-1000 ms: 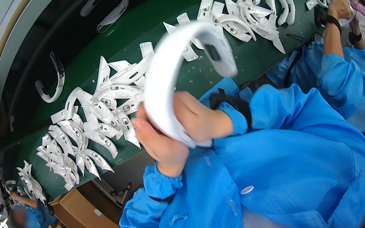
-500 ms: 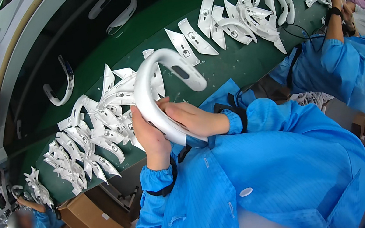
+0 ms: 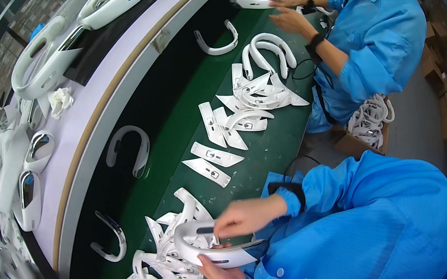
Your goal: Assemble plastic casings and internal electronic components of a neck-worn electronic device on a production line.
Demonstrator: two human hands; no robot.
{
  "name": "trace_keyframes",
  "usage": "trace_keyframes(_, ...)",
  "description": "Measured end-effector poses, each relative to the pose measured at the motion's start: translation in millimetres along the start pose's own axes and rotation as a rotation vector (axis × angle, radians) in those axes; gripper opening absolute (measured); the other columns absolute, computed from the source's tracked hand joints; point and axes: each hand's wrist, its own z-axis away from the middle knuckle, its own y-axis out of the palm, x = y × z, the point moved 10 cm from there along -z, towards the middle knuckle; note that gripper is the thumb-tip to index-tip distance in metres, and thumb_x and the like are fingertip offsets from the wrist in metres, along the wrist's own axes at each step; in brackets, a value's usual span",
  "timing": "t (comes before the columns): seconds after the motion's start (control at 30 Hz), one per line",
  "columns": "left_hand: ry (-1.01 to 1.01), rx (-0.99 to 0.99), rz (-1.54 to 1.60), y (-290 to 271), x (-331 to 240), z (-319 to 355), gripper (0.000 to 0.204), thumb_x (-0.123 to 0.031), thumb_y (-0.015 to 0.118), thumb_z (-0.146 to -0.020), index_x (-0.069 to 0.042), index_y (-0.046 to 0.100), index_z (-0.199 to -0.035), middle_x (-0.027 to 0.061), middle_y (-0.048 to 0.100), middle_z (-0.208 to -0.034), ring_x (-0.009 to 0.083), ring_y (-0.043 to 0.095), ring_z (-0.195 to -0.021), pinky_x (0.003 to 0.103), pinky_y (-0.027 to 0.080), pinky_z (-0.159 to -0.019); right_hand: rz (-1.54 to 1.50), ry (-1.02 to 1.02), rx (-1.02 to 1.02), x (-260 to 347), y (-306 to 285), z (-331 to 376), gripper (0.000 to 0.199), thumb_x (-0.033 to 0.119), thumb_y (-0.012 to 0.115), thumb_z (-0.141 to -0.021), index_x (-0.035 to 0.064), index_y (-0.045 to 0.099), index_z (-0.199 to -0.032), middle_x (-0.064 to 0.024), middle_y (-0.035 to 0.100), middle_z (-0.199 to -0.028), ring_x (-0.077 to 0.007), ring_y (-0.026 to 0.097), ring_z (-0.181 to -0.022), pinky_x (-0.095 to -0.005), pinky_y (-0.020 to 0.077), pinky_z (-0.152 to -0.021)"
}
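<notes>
The ring is now lying nearly flat in front of the chest, where 0.5 s ago it was standing upright with both hands around its lower limb; its far limb, with the slot, is now facing the right hand, which is leaving the lower limb for that end; this is probably giving the right fingers access to the slotted end while the left hand is doing the holding; the view is also swinging, bringing more of the co-worker into sight, while the 2 loose shells are staying put on the tabletop. The left grip is grasping the ring from its near side, the thumb lying against the outer edge and the wrist rising from below; the right forearm is reaching across from the right, palm turned down, fingers bending over the slotted limb; whether that grip is pinching or only touching, I cannot tell. The ring is hanging above the tabletop's near edge, just beside the heap.
</notes>
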Motion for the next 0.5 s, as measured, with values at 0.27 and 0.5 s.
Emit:
trace_keyframes(0.27,0.057,-0.197,-0.075,-14,-54,-12,0.042,-0.046,0.043,-0.09,-0.007,0.048,-0.104,0.0077,0.056,-0.068,0.0198,0.056,-0.061,0.033,0.048,-0.057,-0.254,0.268,0.057,-50,-15,-4,0.023,0.02,0.049,-0.092,0.0037,0.056,-0.106,-0.0023,0.058,-0.089,-0.0091,0.054,-0.081,-0.0244,0.0447,-0.071)
trace_keyframes(0.5,0.154,-0.144,-0.082,-22,-59,-41,0.04,-0.043,0.042,-0.091,-0.005,0.054,-0.084,0.0063,0.056,-0.071,0.0162,0.055,-0.064,0.028,0.045,-0.057,-0.519,0.155,0.332,-33,103,-34,0.053,0.033,0.032,-0.098,-0.0004,0.022,-0.137,-0.0121,0.038,-0.132,-0.0207,0.032,-0.124,-0.0291,0.0254,-0.104)
